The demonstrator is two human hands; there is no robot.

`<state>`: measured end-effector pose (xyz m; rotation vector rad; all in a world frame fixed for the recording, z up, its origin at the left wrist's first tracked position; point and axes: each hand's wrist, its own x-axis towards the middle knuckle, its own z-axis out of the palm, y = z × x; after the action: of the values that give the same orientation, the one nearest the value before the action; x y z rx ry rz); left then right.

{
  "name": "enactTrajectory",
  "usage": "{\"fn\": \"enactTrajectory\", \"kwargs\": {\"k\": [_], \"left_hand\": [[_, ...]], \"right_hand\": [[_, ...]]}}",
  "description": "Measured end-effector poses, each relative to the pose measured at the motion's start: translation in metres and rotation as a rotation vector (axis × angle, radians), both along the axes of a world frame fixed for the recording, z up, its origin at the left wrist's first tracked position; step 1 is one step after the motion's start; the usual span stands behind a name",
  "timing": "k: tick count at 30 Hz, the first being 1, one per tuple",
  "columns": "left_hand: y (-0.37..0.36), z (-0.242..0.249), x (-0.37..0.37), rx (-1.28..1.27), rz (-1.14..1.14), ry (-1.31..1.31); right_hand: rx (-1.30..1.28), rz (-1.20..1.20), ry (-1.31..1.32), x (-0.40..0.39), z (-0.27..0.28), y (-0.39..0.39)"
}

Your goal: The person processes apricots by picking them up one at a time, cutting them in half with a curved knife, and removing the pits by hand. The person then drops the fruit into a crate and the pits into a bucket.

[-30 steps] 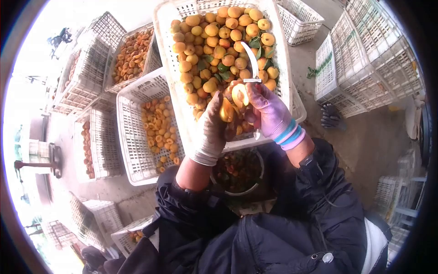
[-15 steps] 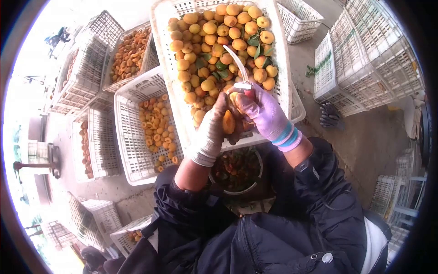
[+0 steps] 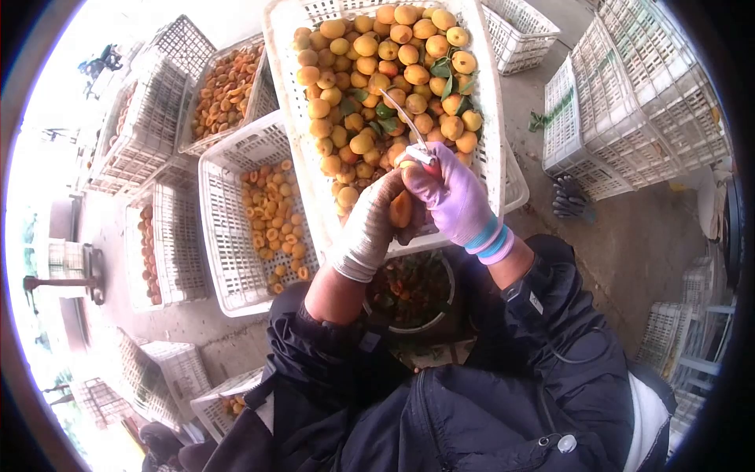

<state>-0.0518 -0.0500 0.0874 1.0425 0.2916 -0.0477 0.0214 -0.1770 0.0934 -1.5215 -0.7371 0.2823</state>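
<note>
My left hand (image 3: 371, 219), in a stained white glove, is closed around an apricot (image 3: 400, 209) whose orange cut face shows between the fingers. Pressed against it, my right hand (image 3: 462, 198) wears a lilac glove with a blue band and grips a knife (image 3: 406, 118). The thin curved blade points up and away, and a bit of red handle shows by the thumb. Both hands are over the near edge of a white crate (image 3: 492, 118) heaped with whole apricots (image 3: 366, 64) and some green leaves. Fingertips and part of the fruit are hidden.
To the left, a lower white crate (image 3: 222, 259) holds halved apricots (image 3: 271, 216). Further crates of halves (image 3: 228, 86) stand behind it. Between my knees is a round bucket (image 3: 452, 295) with dark scraps. Stacked crates (image 3: 629, 102) and a dark glove (image 3: 569, 197) are on the right.
The knife blade has turned and now appears thinner, with its tip slightly lower and further left. My right hand has shifted a little left. Both hands stay together around the apricot.
</note>
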Motion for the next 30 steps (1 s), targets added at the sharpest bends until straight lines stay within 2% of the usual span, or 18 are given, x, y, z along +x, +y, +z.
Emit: {"fn": "enactTrajectory", "kwargs": {"k": [5,6,9,10,11,13,14,15,17,18,21,22,24,25,27,28,29,30], "left_hand": [[-0.005,-0.009,-0.003,-0.043,0.051,-0.031],[-0.004,-0.008,-0.003,-0.042,0.05,-0.029],[0.007,-0.001,0.007,0.471,0.139,0.129],[0.016,-0.013,0.009,0.737,0.256,0.149],[0.03,-0.025,0.01,0.827,0.286,0.09],[0.042,-0.026,0.009,0.998,0.345,0.093],[0.046,-0.034,0.01,0.788,0.347,0.053],[0.044,-0.027,0.01,0.79,0.345,0.053],[0.033,-0.009,0.008,0.493,0.17,0.19],[0.024,-0.011,0.008,0.405,0.145,0.133],[0.016,-0.013,0.01,0.21,0.072,0.116],[0.019,-0.017,0.01,0.21,0.072,0.119],[0.024,-0.024,0.01,0.43,-0.058,0.154],[0.025,-0.034,0.01,0.428,-0.061,0.156],[0.024,-0.043,0.011,1.428,0.279,-0.122],[0.026,-0.039,0.014,0.841,0.214,0.032],[0.031,-0.034,0.011,0.844,0.213,0.032],[0.034,-0.014,0.008,0.546,0.156,0.043]], "right_hand": [[0.02,-0.042,-0.102,0.002,-0.003,0.005],[0.072,-0.046,0.072,0.005,-0.005,0.006],[0.194,-0.101,0.436,0.015,-0.013,0.009],[0.232,-0.122,0.538,0.02,-0.013,0.006],[0.268,-0.142,0.643,0.026,-0.013,0.003],[0.319,-0.133,0.609,0.028,-0.002,0.002],[0.297,-0.145,0.63,0.027,0.005,0.002],[0.276,-0.159,0.653,0.024,0.008,0.002],[0.186,-0.169,0.656,0.019,0.002,0.007],[0.244,-0.056,0.623,0.018,-0.003,0.011],[0.167,-0.046,0.498,0.011,-0.006,0.011],[0.189,-0.067,0.574,0.011,-0.005,0.011],[0.277,-0.082,0.695,0.021,-0.005,0.007],[0.282,-0.13,0.708,0.029,-0.004,0.007],[0.297,-0.158,0.56,0.036,-0.001,0.005],[0.275,-0.113,0.519,0.038,-0.003,0.001],[0.278,-0.114,0.52,0.036,-0.007,0.004],[0.267,-0.055,0.396,0.031,-0.015,0.01]]}}
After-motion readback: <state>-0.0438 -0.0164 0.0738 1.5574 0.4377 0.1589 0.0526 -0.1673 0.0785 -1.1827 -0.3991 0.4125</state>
